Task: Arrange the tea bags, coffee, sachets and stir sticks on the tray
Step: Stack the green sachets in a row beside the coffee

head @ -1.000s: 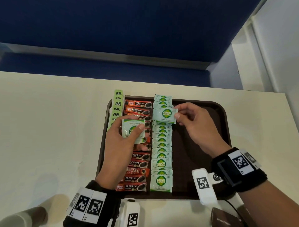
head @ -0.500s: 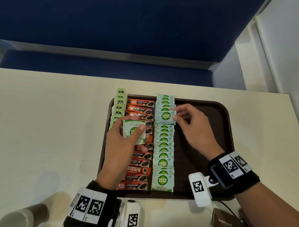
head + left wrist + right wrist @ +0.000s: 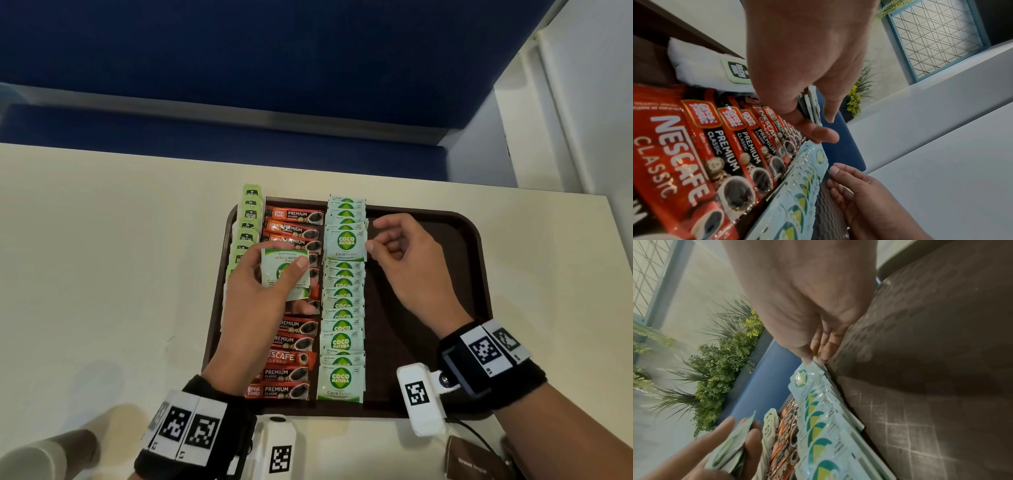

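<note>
Left hand (image 3: 263, 291) clamps spare sugar sachets (image 3: 284, 269), left of sachet column (image 3: 342, 308). Right hand (image 3: 407, 263) nearer; fingertips (image 3: 370, 246) pinch top sachet (image 3: 346, 244) edge.

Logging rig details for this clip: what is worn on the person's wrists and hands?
Both hands are bare. Each wrist carries a black band with white square-code tags, plus a white camera block bearing another code. A thin black cable trails from the right one.
</note>
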Demonstrator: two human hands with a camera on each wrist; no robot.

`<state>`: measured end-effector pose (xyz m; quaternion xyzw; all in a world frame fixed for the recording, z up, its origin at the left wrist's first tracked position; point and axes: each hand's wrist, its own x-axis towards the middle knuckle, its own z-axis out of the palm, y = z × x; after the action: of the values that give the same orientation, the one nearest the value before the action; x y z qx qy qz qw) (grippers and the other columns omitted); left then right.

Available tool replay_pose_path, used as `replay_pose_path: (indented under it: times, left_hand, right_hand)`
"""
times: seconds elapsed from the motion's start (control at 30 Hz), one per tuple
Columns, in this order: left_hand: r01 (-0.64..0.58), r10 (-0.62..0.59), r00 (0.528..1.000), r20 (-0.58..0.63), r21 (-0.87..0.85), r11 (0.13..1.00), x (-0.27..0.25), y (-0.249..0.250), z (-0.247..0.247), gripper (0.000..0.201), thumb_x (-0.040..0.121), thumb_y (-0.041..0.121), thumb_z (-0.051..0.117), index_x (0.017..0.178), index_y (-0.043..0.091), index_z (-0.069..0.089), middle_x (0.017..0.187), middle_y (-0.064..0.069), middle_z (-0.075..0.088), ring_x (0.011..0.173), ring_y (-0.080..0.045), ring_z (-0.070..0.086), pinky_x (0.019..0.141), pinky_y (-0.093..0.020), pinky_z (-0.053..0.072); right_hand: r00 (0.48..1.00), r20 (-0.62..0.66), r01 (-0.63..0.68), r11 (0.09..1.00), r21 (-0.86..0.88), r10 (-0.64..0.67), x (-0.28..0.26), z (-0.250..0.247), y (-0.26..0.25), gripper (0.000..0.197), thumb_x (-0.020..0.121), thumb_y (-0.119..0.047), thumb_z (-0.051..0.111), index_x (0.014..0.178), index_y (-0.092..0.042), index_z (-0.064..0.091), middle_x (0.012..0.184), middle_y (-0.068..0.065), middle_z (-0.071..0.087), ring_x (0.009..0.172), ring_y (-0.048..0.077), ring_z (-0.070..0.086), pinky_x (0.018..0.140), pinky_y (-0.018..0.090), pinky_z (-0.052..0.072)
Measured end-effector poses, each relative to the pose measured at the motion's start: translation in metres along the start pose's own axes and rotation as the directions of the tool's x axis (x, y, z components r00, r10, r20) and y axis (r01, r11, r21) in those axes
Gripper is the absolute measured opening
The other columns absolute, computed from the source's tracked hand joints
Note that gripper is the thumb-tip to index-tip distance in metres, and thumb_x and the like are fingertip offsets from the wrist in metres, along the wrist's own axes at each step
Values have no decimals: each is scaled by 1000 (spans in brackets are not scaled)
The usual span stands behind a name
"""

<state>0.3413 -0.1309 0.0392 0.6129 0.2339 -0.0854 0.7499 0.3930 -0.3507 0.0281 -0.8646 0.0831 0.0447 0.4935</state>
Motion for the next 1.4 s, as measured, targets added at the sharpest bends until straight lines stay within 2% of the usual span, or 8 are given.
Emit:
replay_pose_path:
  times: [0.23,0.37,0.53,0.73,0.83,1.0,1.17,1.4]
  left_hand:
    - [78,-46,987,153,-205,976,-1,4,7,32,105,-8,51,128,9,66,115,-12,80,95,-34,82,69,-40,69]
    - [-13,25,991,133,-92,996,-3,4,9,35,98,2,75,129,15,64,121,-8,78,91,-32,82,65,-36,68]
    - [-59,60,991,118,-10,998,-7,4,8,38,90,7,85,123,16,68,116,-11,79,75,-28,79,55,-35,64]
    - [34,-31,989,142,-18,999,-12,10,8,25,99,28,75,117,11,71,115,-9,78,84,-37,80,54,-37,63]
    - [68,-70,973,220,15,998,-13,14,8,33,99,39,71,116,12,71,118,-14,76,88,-37,80,58,-38,63]
    - [8,-29,973,230,91,996,-17,11,10,16,98,19,78,112,13,73,116,-12,74,80,-39,80,45,-34,60]
    - [-13,6,993,115,62,998,-20,9,6,18,96,16,80,112,11,73,110,-6,79,78,-33,82,44,-33,60]
    - [-1,-2,1000,30,111,994,-24,1,-8,13,97,13,80,109,17,77,122,-1,75,77,-30,82,46,-34,61]
  right_hand:
    - [988,153,-1,991,133,-20,-24,-2,-23,14,100,-31,74,113,-28,72,105,-6,74,96,16,71,82,27,60]
    - [956,294,-36,990,134,-5,-26,-3,-32,21,98,-36,76,117,-27,74,110,-8,77,101,10,72,84,19,56]
    - [925,378,-88,980,176,15,-23,-8,-37,30,97,-25,78,126,-28,70,111,-1,79,104,19,75,87,36,63]
    - [896,435,2,981,193,-87,-21,-21,-40,46,112,-9,51,140,-44,64,149,-12,60,140,12,57,112,48,54]
    - [866,484,105,992,72,-126,-20,-26,-47,60,109,-15,59,152,-56,47,137,-6,65,127,14,64,108,44,55]
    - [946,315,35,989,141,-78,-26,-16,-49,53,91,-25,85,136,-35,61,107,-2,75,99,16,75,94,36,62]
    - [936,349,-140,954,265,40,-37,-11,-35,13,96,-13,78,109,-14,74,103,9,78,94,28,76,77,32,64]
    - [999,-44,26,989,146,-20,-15,-18,-15,21,104,-6,65,110,-22,78,104,-10,80,98,7,74,83,23,61]
